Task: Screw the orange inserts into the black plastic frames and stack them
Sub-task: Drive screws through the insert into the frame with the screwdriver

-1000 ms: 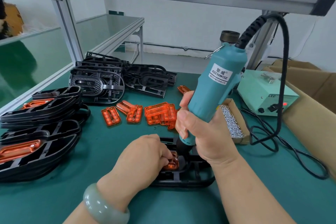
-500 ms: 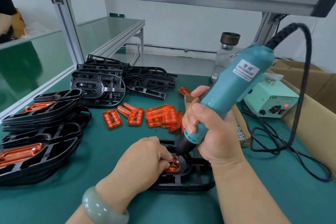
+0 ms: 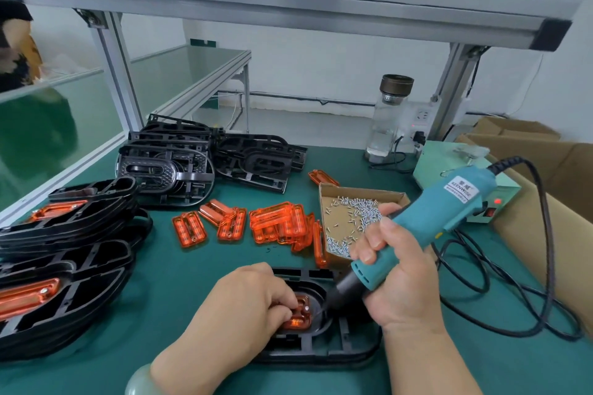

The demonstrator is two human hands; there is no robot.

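Right hand (image 3: 398, 279): clenched around the teal screwdriver (image 3: 449, 212), whose tip slants down just beside the orange insert (image 3: 300, 314).
Screwdriver label: reads KEENWISE.
Left hand (image 3: 247, 301): curled fingers hold the orange insert down in the black frame (image 3: 346, 346).
Behind: cardboard tray of screws (image 3: 340, 202), loose inserts (image 3: 276, 224).
Far left: stacked frames (image 3: 64, 266).

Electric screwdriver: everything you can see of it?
The electric screwdriver has a teal plastic body, a white KEENWISE label and a black nose with a thin bit. It is tilted, rear up and right, bit aimed down-left at the orange insert in the black frame; contact unclear. The right hand grips its lower body. A black cable leaves the rear.
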